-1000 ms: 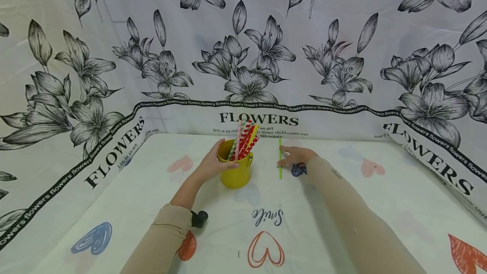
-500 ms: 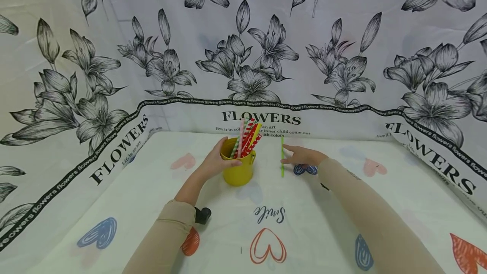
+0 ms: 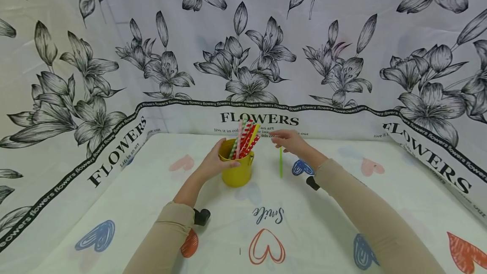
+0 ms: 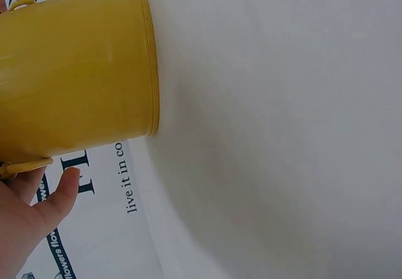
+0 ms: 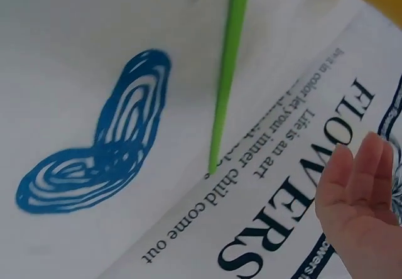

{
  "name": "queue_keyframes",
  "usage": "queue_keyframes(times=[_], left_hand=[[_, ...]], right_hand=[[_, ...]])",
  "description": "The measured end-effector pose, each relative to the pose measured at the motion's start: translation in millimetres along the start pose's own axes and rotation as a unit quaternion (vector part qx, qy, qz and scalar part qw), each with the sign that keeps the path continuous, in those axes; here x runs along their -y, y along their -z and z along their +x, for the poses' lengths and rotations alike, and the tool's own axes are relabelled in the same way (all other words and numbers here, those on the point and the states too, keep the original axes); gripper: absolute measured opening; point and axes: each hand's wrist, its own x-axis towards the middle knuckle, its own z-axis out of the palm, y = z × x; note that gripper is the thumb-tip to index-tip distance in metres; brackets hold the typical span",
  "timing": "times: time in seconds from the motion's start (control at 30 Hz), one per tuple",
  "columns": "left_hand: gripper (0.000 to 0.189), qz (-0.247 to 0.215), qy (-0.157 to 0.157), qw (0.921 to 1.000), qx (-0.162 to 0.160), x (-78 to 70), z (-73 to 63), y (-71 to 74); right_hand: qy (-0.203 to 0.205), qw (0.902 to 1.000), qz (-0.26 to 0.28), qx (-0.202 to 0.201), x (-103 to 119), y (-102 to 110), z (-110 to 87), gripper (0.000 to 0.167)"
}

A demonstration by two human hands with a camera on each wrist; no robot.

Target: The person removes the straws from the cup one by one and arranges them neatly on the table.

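Observation:
A yellow bucket [image 3: 236, 176] stands upright on the cloth in the head view, full of paper straws [image 3: 248, 141] in red, green-striped, pink and yellow. My left hand [image 3: 212, 163] holds the bucket at its left side, thumb across the front and fingers toward the back near the rim. In the left wrist view the thumb lies below the bucket's handle [image 4: 28, 166]. To the right of the bucket, a thin green straw [image 3: 281, 165] lies flat on the cloth. Above its far end hovers my right hand [image 3: 294, 142], fingers loosely bent, holding nothing; the right wrist view shows it apart from the straw.
A white cloth [image 3: 213, 240] printed with hearts and the word "Smile" covers the table. Behind it hangs a floral curtain [image 3: 262, 77] that meets the table's far edge. Black wrist devices sit on the left wrist [image 3: 202, 217] and right wrist [image 3: 313, 183].
My right hand has come up off the green straw and shifted toward the back, leaving the straw on the cloth. My left hand stays at the bucket.

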Motion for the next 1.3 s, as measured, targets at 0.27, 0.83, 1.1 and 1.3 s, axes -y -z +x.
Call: queue_keyframes(times=[0.27,0.83,1.1,1.3], left_hand=[[0.103,-0.004,0.0,1.0,-0.003,-0.4,0.2,0.6],[0.104,-0.011,-0.011,0.9999,0.001,0.2,0.1,0.8],[0.103,-0.014,-0.009,0.9999,0.003,-1.8,-1.7,0.8],[0.102,-0.013,-0.012,0.9998,0.003,-2.2,-2.5,1.5]], right_hand=[[0.013,0.995,0.09,-0.042,20,-28,16.6,0.042],[0.019,0.9929,0.114,-0.029,28,-43,22.8,0.04],[0.018,0.9916,0.125,-0.03,30,-44,22.0,0.036],[0.02,0.9913,0.127,-0.026,31,-42,20.5,0.036]])
